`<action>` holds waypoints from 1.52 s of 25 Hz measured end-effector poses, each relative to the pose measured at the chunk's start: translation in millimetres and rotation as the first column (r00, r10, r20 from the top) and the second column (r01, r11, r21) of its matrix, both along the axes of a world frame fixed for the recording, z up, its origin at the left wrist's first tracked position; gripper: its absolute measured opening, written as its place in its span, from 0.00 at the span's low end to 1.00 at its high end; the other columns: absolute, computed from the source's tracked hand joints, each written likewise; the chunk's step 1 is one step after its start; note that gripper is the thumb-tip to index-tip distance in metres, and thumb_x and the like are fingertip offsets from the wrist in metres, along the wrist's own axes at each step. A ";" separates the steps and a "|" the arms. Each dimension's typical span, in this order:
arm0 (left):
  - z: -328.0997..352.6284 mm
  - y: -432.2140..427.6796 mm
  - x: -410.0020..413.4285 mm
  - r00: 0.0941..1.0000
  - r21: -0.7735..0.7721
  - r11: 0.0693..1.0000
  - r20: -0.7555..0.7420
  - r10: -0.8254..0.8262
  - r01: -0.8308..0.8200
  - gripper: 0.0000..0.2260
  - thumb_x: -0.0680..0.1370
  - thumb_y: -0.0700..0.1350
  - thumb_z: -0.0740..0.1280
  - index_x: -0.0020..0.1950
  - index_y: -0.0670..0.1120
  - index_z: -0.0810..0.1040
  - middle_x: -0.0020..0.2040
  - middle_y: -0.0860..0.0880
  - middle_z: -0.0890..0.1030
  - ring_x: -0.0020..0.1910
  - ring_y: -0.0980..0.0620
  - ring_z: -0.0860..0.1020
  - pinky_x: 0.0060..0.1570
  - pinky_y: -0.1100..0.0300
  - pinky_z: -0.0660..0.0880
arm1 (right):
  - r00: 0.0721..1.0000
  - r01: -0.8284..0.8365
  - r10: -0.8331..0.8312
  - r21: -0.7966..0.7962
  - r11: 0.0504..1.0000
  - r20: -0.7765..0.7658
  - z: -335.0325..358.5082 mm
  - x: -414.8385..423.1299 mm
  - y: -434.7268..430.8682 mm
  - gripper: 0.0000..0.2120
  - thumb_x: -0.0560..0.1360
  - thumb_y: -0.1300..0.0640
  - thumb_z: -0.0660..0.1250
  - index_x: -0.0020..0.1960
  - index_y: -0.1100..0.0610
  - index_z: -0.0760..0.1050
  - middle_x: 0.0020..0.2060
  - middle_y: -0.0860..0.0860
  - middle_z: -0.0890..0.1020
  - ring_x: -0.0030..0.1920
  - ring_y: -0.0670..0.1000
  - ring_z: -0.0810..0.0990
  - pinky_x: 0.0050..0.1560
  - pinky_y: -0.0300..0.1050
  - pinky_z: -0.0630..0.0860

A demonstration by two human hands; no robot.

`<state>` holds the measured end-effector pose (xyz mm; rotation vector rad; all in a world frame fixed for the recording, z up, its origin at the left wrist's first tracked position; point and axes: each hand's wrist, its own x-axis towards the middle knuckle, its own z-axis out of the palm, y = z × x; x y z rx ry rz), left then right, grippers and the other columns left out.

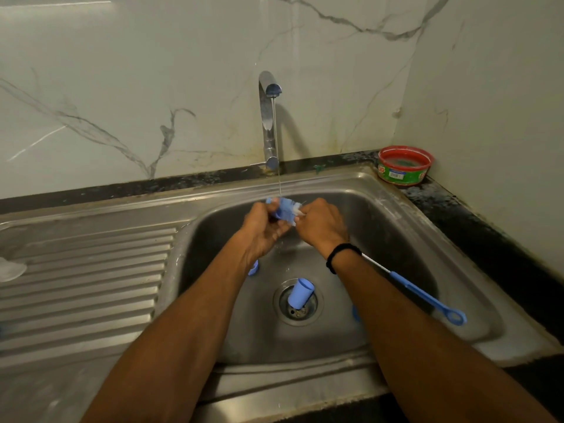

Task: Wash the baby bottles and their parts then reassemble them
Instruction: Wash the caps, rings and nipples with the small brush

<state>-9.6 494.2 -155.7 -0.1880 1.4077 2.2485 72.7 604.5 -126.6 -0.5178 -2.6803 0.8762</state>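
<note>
Baby bottle part was under the running tap, gripped in your left hand, your right hand clutching the brush. Cap lay on the sink drain; reassembly not started, I'd say.

Two hands: one left hand, one right hand. One bottle brush, blue-handled. Four blue plastic bottle parts: one held blue part, one blue cap over the single drain, one blue ring half hidden by the left forearm, one blue sliver beside the right forearm. One clear item on the one drainboard, too blurred to name. One faucet, one water stream, one sink. One red soap tub. One black wristband.
</note>
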 end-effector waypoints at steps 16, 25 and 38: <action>5.3 -4.6 -2.2 0.976 -0.045 0.975 0.001 0.216 -0.216 0.14 0.79 0.36 0.65 0.64 0.33 0.76 0.58 0.35 0.82 0.51 0.40 0.84 0.38 0.51 0.83 | 0.993 0.069 -0.025 -0.398 0.915 0.115 18.0 1.1 -11.5 0.08 0.76 0.56 0.65 0.46 0.60 0.79 0.30 0.54 0.81 0.28 0.49 0.79 0.28 0.40 0.73; -3.3 0.6 7.8 1.000 -0.062 0.998 -0.024 0.019 -0.021 0.17 0.79 0.46 0.70 0.63 0.36 0.78 0.56 0.39 0.83 0.47 0.46 0.83 0.41 0.56 0.82 | 0.977 0.070 -0.046 -0.107 0.992 0.206 27.7 12.9 12.1 0.12 0.77 0.55 0.69 0.57 0.60 0.78 0.43 0.55 0.83 0.41 0.52 0.82 0.38 0.42 0.76; 0.1 9.3 5.4 0.979 -0.151 0.968 -0.053 0.195 -0.201 0.11 0.76 0.40 0.75 0.53 0.35 0.78 0.50 0.37 0.84 0.48 0.42 0.84 0.45 0.51 0.83 | 0.979 0.120 0.019 -0.655 0.746 0.202 39.8 20.2 6.0 0.08 0.78 0.63 0.59 0.49 0.63 0.77 0.24 0.54 0.77 0.17 0.44 0.70 0.19 0.31 0.61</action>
